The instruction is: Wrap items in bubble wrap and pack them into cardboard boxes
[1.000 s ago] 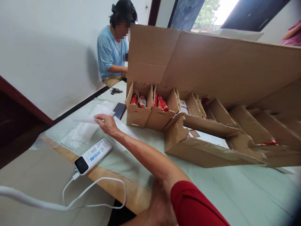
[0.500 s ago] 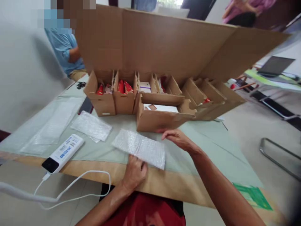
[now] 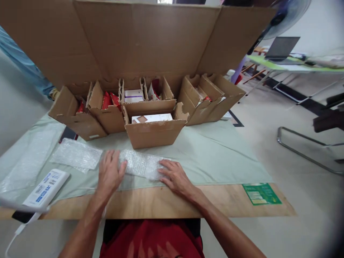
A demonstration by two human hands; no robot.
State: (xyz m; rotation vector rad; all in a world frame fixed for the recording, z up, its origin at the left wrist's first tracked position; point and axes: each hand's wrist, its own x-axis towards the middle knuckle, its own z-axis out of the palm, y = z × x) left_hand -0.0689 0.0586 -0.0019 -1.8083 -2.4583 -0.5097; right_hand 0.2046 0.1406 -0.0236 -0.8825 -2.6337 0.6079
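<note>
A sheet or pouch of bubble wrap [image 3: 138, 164] lies flat on the cloth-covered table in front of me. My left hand [image 3: 110, 170] rests on its left end, fingers stretched forward and thumb apart. On its right end lies my right hand [image 3: 173, 175], palm down with the fingers spread. Just behind the wrap stands a cardboard bin [image 3: 157, 135] with a white box [image 3: 152, 118] inside. To the left of my left hand is a second piece of bubble wrap [image 3: 76, 154].
Cardboard bins [image 3: 77, 120] with red packets and boxes line the back, before a tall cardboard panel [image 3: 150, 39]. A white power bank [image 3: 46, 190] with a cable sits at the front left. More clear wrap [image 3: 32, 154] lies far left. A green label [image 3: 262, 194] marks the right edge.
My right hand has moved from beside the bin onto the wrap's right end. My left hand has gone from its near edge onto its left end. The wrap lies straighter; the view has shifted.
</note>
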